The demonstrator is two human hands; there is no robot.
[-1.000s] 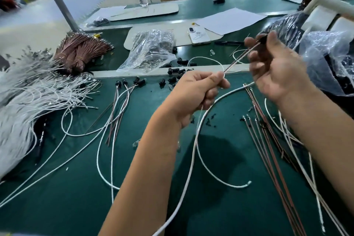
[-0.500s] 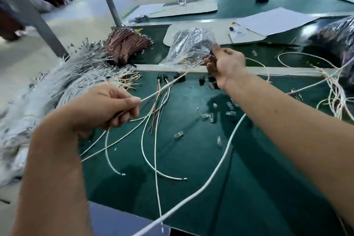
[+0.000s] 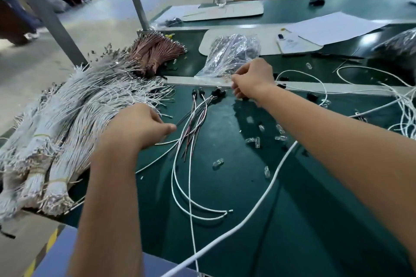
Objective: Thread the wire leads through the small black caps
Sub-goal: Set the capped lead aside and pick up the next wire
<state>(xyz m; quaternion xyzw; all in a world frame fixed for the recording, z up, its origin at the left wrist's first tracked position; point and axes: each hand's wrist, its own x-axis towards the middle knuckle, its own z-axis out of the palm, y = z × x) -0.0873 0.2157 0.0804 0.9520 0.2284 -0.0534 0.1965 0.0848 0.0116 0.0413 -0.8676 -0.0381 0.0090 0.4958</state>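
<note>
We see a few finished wire leads (image 3: 198, 119) lying fanned on the green mat (image 3: 247, 220), their small black caps (image 3: 217, 92) at the far ends, just beside the metal strip (image 3: 186, 80). Our right hand (image 3: 252, 78) hovers over those caps with fingers curled under; whether they pinch anything we cannot tell. Our left hand (image 3: 139, 126) rests at the edge of the big bundle of white wires (image 3: 67, 123), fingers loosely bent, thumb pointing toward the leads. Clear tubes (image 3: 255, 141) lie scattered nearby, a plastic bag (image 3: 231, 54) farther back.
</note>
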